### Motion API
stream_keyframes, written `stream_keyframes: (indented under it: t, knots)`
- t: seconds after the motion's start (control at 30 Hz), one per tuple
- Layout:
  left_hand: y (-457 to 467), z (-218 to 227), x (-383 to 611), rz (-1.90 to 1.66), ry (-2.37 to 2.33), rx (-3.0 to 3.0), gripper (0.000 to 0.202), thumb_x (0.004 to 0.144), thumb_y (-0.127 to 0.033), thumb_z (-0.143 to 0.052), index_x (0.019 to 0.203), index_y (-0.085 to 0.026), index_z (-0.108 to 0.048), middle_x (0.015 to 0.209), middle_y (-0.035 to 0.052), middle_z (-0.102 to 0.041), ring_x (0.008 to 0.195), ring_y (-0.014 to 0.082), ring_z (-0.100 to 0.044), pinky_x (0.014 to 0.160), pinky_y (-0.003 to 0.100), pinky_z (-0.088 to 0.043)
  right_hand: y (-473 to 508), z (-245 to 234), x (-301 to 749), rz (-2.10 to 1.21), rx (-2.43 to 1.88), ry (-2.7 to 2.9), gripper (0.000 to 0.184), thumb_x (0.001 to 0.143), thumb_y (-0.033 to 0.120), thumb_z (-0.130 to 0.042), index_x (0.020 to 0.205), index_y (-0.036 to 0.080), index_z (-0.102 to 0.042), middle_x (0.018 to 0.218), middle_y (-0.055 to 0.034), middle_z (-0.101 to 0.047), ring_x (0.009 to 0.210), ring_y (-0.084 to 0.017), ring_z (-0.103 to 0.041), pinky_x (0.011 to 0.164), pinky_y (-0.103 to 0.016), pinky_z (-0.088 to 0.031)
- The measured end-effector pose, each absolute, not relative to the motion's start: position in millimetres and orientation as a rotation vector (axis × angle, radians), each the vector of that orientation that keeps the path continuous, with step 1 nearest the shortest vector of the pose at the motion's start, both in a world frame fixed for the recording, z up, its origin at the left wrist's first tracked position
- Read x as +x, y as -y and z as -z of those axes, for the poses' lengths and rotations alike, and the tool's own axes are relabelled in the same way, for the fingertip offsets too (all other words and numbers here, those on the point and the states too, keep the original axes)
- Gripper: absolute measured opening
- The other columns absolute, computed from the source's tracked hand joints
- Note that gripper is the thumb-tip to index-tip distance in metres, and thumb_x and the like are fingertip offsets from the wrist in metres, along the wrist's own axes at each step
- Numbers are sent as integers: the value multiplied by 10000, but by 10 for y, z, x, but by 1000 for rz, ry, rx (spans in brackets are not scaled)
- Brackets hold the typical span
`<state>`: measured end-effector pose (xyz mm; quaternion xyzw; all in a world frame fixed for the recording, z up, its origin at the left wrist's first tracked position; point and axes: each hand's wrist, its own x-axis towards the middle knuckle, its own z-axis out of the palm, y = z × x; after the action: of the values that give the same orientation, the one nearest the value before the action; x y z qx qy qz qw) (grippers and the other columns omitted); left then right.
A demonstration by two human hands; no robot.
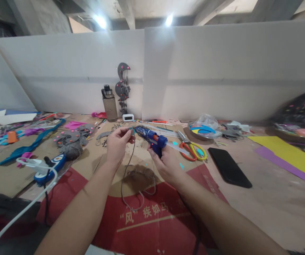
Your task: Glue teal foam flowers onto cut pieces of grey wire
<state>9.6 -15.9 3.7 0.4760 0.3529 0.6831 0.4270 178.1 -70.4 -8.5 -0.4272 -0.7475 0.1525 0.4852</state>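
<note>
My right hand [165, 163] is wrapped round the handle of a blue hot glue gun [156, 140], whose nozzle points away to the left. A clear glue stick [179, 147] sticks out of its back end. My left hand [118, 143] pinches a grey string [131, 156] close to the nozzle tip; a small teal bit shows by the fingertips. The string hangs down and loops over the red and brown cardboard [142, 226] below. Whether the nozzle touches the string I cannot tell.
Scissors [191, 147] and a black phone [229, 166] lie to the right. Grey yarn [73, 150] and a blue power strip [50, 168] with a white cable sit left. A bottle [110, 106] and a small digital clock [127, 117] stand at the back by the white partition [208, 71].
</note>
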Motion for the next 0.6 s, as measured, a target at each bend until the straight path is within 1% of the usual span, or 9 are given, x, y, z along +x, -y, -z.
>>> stream_keyframes:
  t: [0.13,0.37,0.6]
  knots:
    - [156,-31,93,-1712,-875,1201,183,665,-280,-730,776,-147,-670,623,7,-617,517,91,-559,488,216,-441,701,90,1781,-373,-1048,1817,258,902,338,-428,1058,183,-562,967,-107,-635,920,-246,-582,807,-386,-461]
    - [172,-49,99,-1715,-871,1172,182,657,-278,-739,749,-146,-655,607,3,-616,515,93,-560,492,217,-443,687,93,1784,-355,-1039,1793,223,901,342,-427,993,194,-566,937,-97,-636,861,-232,-579,802,-389,-461]
    - [161,-48,98,-1742,-858,1136,203,644,-275,-751,755,-138,-649,617,4,-622,515,91,-564,485,209,-434,693,91,1782,-351,-1030,1802,221,897,331,-435,1006,187,-562,940,-101,-637,874,-237,-586,803,-388,-465]
